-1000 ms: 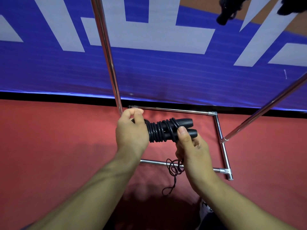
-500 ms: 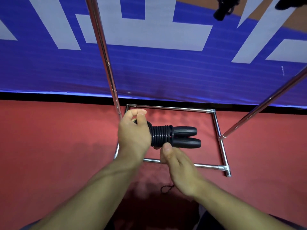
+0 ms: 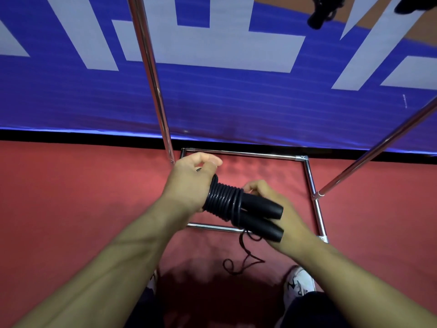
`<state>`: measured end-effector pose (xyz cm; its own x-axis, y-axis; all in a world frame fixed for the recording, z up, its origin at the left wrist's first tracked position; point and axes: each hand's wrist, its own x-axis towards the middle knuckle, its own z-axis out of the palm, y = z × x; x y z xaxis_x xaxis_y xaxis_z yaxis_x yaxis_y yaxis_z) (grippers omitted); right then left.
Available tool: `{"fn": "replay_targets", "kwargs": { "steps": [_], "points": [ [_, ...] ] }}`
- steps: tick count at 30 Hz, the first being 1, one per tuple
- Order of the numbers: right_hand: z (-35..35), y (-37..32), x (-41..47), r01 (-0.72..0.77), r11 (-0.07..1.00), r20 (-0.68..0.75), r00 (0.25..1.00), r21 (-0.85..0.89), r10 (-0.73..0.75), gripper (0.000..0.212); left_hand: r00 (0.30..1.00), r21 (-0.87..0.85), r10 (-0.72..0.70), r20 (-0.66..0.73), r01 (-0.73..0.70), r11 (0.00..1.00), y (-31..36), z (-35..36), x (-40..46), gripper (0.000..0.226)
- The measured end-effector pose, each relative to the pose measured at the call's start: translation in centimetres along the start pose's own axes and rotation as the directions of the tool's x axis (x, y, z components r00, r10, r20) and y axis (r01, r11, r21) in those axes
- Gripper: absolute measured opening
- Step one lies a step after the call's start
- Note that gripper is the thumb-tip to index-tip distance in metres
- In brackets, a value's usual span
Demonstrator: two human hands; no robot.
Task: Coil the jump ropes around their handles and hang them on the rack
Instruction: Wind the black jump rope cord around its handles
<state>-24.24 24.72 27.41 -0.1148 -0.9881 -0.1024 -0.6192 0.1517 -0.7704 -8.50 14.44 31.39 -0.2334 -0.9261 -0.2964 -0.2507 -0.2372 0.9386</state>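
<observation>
Floor [image 3: 71, 209] red, matte, evenly lit, with a dark shadow patch at lower centre. Behind it a blue banner [image 3: 236, 102] with large pale block shapes runs the full width; a black strip [image 3: 82, 137] lies along its foot where it meets the floor. Brown surface [image 3: 423, 34] shows at upper right.

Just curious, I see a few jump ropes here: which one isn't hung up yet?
The jump rope held in both hands, its cord coiled around the handles. The other two bundles hang up at the top right.
</observation>
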Motion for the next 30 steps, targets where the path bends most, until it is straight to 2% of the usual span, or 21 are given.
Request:
{"fn": "replay_targets", "kwargs": {
  "steps": [1, 3, 4, 11, 13, 17, 20, 22, 24, 27, 30],
  "points": [
    [-0.4, 0.0, 0.3, -0.002, 1.000, -0.041, 0.999, 0.027, 0.003, 0.020, 0.999, 0.050, 0.032, 0.029, -0.034, 0.998, -0.2, -0.1, 0.0, 0.020],
    [-1.3, 0.0, 0.6, 0.045, 0.997, -0.143, 0.988, -0.069, -0.054, 0.006, 0.993, 0.158, 0.089, 0.083, -0.101, 0.982, -0.5, -0.2, -0.1, 0.020],
    [-1.6, 0.1, 0.7, 0.071, 0.990, -0.190, 0.977, -0.123, -0.094, 0.006, 0.990, 0.201, 0.102, 0.100, -0.120, 0.972, -0.6, -0.2, -0.1, 0.020],
    [-2.1, -1.0, 0.6, 0.067, 0.992, -0.338, 0.936, -0.103, -0.098, 0.032, 0.986, 0.444, 0.166, -0.024, -0.138, 0.886, -1.1, -0.1, 0.3, 0.018],
    [-2.0, -1.4, 0.5, 0.096, 0.978, -0.347, 0.925, -0.183, -0.156, 0.041, 0.983, 0.480, 0.180, -0.042, -0.138, 0.867, -1.1, 0.1, 0.4, 0.018],
    [-1.5, -2.6, -0.1, 0.199, 0.901, -0.301, 0.896, -0.386, -0.327, 0.034, 0.966, 0.510, 0.223, -0.131, -0.127, 0.851, -1.2, 0.5, 0.7, 0.016],
    [-0.5, -3.2, -0.5, 0.232, 0.827, -0.255, 0.878, -0.512, -0.404, 0.022, 0.931, 0.467, 0.270, -0.245, -0.131, 0.874, -1.0, 0.5, 0.7, 0.016],
    [0.3, -3.4, -0.9, 0.197, 0.809, -0.277, 0.872, -0.554, -0.402, 0.024, 0.910, 0.405, 0.274, -0.312, -0.134, 0.905, -1.0, 0.2, 1.0, 0.017],
    [1.2, -3.5, -1.5, 0.192, 0.855, -0.299, 0.881, -0.481, -0.366, 0.026, 0.895, 0.325, 0.236, -0.378, -0.110, 0.939, -1.1, -0.1, 1.5, 0.018],
    [2.5, -3.7, -2.3, 0.264, 0.944, -0.289, 0.904, -0.199, -0.314, 0.015, 0.875, 0.154, 0.135, -0.465, -0.070, 0.986, -1.3, -0.6, 2.1, 0.020],
    [3.4, -3.6, -2.3, 0.181, 0.981, -0.337, 0.929, 0.064, -0.149, 0.009, 0.869, 0.062, 0.082, -0.487, -0.060, 0.996, -1.3, -0.5, 2.2, 0.022]
  ]
}}
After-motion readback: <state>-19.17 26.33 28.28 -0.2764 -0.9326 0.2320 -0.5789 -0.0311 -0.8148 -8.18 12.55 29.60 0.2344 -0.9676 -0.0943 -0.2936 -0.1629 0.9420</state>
